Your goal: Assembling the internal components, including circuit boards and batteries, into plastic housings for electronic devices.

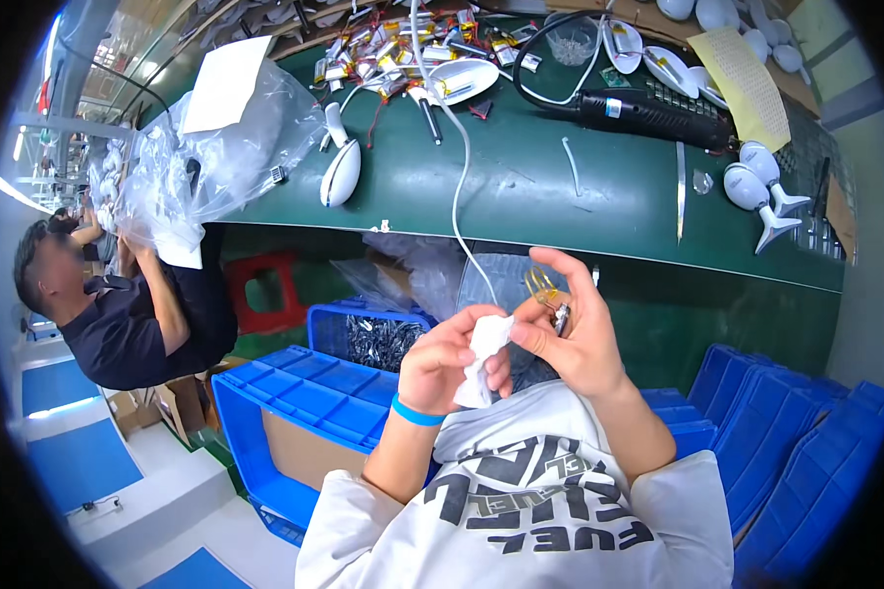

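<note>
In front of my shirt, my left hand [436, 365], with a blue band at the wrist, is closed on a crumpled white tissue or cloth [483, 361]. My right hand [581, 339] meets it from the other side, thumb against the white piece and index finger raised. Within its curled fingers shows a small metal-ended part [561, 317] with thin gold-coloured loops [539, 285]; its kind is unclear. A thin white cable [465, 187] runs down from above the bench to the white piece, where my fingers hide its end.
The green bench [521, 211] bears many small battery packs [393, 54], a white oval device [341, 175], a black tool [648, 116] and white footed devices [753, 187]. Blue crates [304, 388] flank me. At left, a person [128, 309] handles a clear plastic bag [216, 162].
</note>
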`<state>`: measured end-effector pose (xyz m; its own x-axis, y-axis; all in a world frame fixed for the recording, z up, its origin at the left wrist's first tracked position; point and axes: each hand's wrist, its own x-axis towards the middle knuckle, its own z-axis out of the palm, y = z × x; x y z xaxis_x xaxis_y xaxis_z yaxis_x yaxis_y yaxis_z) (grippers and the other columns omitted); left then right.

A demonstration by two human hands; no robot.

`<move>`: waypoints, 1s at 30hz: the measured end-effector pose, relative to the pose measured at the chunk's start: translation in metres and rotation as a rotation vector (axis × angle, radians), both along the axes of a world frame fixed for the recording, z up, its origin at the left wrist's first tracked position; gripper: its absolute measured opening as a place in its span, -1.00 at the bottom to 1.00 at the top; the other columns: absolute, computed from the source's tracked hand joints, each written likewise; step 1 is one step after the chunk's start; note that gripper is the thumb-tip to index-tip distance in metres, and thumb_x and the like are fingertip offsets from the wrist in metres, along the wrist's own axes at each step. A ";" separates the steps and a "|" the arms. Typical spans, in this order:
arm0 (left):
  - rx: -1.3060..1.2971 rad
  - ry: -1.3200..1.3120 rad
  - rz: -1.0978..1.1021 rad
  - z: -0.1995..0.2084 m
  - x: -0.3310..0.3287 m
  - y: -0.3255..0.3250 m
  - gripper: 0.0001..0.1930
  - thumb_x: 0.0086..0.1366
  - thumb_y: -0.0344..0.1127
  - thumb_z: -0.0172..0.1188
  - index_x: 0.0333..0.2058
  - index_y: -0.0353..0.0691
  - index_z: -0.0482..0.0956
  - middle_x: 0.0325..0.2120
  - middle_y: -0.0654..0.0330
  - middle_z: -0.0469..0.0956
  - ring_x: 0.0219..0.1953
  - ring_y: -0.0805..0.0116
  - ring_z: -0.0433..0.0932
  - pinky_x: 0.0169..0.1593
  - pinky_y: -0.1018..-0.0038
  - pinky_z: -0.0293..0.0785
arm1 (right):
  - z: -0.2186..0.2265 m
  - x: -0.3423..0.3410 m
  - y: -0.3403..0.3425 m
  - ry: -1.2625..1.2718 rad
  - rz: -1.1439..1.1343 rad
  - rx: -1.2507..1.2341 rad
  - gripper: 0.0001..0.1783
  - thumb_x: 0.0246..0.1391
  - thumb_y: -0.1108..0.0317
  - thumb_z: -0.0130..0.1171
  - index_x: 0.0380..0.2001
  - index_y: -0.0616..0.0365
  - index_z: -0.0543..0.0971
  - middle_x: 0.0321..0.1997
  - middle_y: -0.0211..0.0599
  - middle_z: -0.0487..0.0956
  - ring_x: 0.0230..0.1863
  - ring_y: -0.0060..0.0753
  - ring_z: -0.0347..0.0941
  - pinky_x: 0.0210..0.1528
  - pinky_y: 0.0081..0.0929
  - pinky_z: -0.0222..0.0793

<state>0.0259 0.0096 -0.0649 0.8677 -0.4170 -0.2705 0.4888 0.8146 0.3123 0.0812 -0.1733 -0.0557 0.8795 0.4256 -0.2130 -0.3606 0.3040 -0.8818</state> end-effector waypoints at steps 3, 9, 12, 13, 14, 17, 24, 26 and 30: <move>0.246 -0.033 -0.006 0.002 -0.007 -0.005 -0.35 0.13 -0.35 0.30 0.16 -0.22 0.20 -0.26 0.11 0.47 -0.34 0.42 0.45 -0.30 0.46 0.41 | 0.006 -0.007 0.002 -0.061 -0.023 -0.121 -0.21 0.01 0.53 0.31 0.25 0.20 0.13 -0.36 -0.37 0.54 -0.49 -0.77 0.18 -0.35 -0.76 0.13; 0.792 -0.153 -0.035 0.004 -0.016 -0.008 -0.54 0.33 -0.34 0.18 0.11 -0.21 0.21 -0.30 0.16 0.52 -0.43 0.58 0.42 -0.42 0.64 0.31 | 0.000 -0.010 0.006 -0.272 -0.036 -0.173 -0.30 0.07 0.54 0.21 0.24 0.19 0.14 -0.33 -0.39 0.47 -0.47 -0.73 0.16 -0.33 -0.73 0.13; 0.673 -0.156 0.069 -0.002 -0.017 -0.007 -0.72 0.47 -0.20 -0.07 -0.02 -0.27 0.36 -0.39 0.09 0.54 -0.54 0.50 0.43 -0.47 0.66 0.32 | -0.003 -0.010 0.012 -0.374 -0.088 -0.264 -0.34 0.09 0.53 0.20 0.22 0.20 0.15 -0.34 -0.40 0.46 -0.47 -0.72 0.16 -0.36 -0.71 0.13; 0.657 -0.107 0.185 -0.005 -0.015 -0.012 -0.73 0.47 -0.21 -0.06 -0.01 -0.27 0.35 -0.38 0.10 0.54 -0.53 0.49 0.43 -0.46 0.63 0.33 | -0.004 -0.010 0.015 -0.417 -0.123 -0.303 -0.35 0.10 0.52 0.20 0.21 0.20 0.15 -0.34 -0.40 0.46 -0.47 -0.72 0.17 -0.37 -0.71 0.14; 0.640 -0.057 0.301 -0.008 -0.014 -0.015 -0.73 0.47 -0.22 -0.06 -0.01 -0.27 0.35 -0.37 0.10 0.54 -0.53 0.49 0.43 -0.45 0.61 0.35 | -0.009 -0.012 0.020 -0.460 -0.176 -0.291 -0.34 0.07 0.52 0.24 0.19 0.19 0.17 -0.32 -0.38 0.47 -0.47 -0.71 0.17 -0.41 -0.70 0.14; 0.785 -0.006 0.491 -0.001 -0.002 -0.033 -0.67 0.47 -0.23 -0.06 0.10 -0.26 0.31 -0.27 0.13 0.54 -0.44 0.50 0.43 -0.45 0.58 0.36 | -0.009 -0.018 0.024 -0.486 -0.144 -0.340 -0.27 -0.01 0.49 0.33 0.18 0.18 0.19 -0.36 -0.32 0.52 -0.55 -0.62 0.23 -0.47 -0.61 0.22; 0.562 0.060 0.301 -0.009 -0.009 -0.028 -0.59 0.41 -0.31 0.04 0.18 -0.32 0.32 -0.16 0.17 0.53 -0.36 0.53 0.43 -0.45 0.61 0.33 | -0.008 -0.014 0.019 -0.340 -0.131 -0.329 -0.31 0.01 0.56 0.29 0.18 0.20 0.20 -0.34 -0.32 0.55 -0.58 -0.71 0.24 -0.50 -0.64 0.27; 0.495 0.071 0.316 -0.009 -0.007 -0.027 -0.60 0.39 -0.31 0.06 0.14 -0.34 0.35 -0.14 0.13 0.53 -0.32 0.45 0.48 -0.40 0.56 0.39 | -0.004 -0.012 0.018 -0.186 -0.097 -0.197 -0.32 0.03 0.56 0.27 0.19 0.19 0.19 -0.31 -0.31 0.55 -0.57 -0.72 0.25 -0.47 -0.65 0.31; 0.628 0.066 0.309 -0.006 -0.005 -0.029 -0.64 0.33 -0.34 0.11 0.06 -0.38 0.43 -0.15 0.06 0.56 -0.22 0.29 0.55 -0.23 0.42 0.52 | -0.009 -0.008 0.016 0.111 -0.068 0.123 -0.34 0.07 0.56 0.24 0.20 0.20 0.19 -0.29 -0.33 0.53 -0.52 -0.74 0.27 -0.41 -0.71 0.29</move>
<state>0.0204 -0.0196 -0.0709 0.8947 0.0980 -0.4357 0.2985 0.5943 0.7468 0.0732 -0.1575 -0.0643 0.8813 0.3943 -0.2605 -0.4285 0.4342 -0.7924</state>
